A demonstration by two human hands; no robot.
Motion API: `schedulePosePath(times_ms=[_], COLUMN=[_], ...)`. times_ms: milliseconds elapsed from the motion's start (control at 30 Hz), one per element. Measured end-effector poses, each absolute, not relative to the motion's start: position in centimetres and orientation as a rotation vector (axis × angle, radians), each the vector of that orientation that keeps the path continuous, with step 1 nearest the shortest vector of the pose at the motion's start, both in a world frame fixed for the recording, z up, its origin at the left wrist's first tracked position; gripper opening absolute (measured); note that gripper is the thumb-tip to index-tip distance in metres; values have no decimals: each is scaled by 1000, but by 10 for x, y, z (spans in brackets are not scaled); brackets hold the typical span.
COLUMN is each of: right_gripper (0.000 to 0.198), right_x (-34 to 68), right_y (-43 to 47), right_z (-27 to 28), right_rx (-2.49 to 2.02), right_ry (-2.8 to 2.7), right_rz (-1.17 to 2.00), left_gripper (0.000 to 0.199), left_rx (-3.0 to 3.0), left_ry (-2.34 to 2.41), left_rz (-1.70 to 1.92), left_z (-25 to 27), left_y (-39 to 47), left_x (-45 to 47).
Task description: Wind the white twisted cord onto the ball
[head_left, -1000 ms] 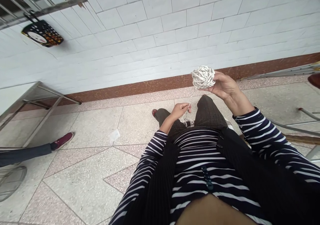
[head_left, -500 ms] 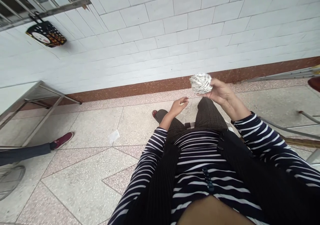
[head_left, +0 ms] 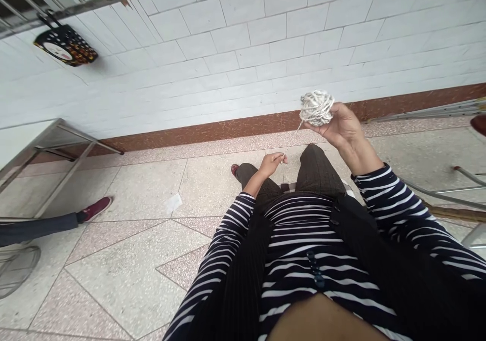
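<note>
Two hands share the work: our left hand pinches a thin, off-white cord between thumb and fingers; our right hand grasps a round, off-white ball of wound cord, out past our brown-trousered knees. We do well to keep the cord lightly taut. Farther off, a black, patterned bag hangs from a metal-barred window; we cannot see what it holds.

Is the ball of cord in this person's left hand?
No, the right hand holds the ball of cord, while the left hand pinches the strand running down from it.
</note>
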State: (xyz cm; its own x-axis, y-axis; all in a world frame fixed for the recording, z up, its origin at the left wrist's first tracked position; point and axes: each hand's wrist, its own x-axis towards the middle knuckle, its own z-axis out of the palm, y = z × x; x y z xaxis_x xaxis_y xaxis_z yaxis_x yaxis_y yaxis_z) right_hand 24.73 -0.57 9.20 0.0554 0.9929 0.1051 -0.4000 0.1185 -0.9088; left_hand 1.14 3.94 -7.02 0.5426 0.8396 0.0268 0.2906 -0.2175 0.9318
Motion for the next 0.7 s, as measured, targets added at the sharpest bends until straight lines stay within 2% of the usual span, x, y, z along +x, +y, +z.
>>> schedulePosePath(times_ms=[267, 533, 700], right_gripper=[57, 61, 63], right_x=[234, 235, 227], right_y=[-17, -24, -26], right_z=[108, 133, 128], right_rx=[-746, -658, -697], right_ry=[-947, -1004, -1047], right_rz=[1302, 1346, 1340], left_gripper=[26, 20, 37], left_rx=[1946, 1798, 1713], left_ry=[1069, 1160, 1145], left_rz=[581, 600, 784], left_z=[-91, -114, -100], left_y=[58, 64, 61], left_x=[6, -9, 0])
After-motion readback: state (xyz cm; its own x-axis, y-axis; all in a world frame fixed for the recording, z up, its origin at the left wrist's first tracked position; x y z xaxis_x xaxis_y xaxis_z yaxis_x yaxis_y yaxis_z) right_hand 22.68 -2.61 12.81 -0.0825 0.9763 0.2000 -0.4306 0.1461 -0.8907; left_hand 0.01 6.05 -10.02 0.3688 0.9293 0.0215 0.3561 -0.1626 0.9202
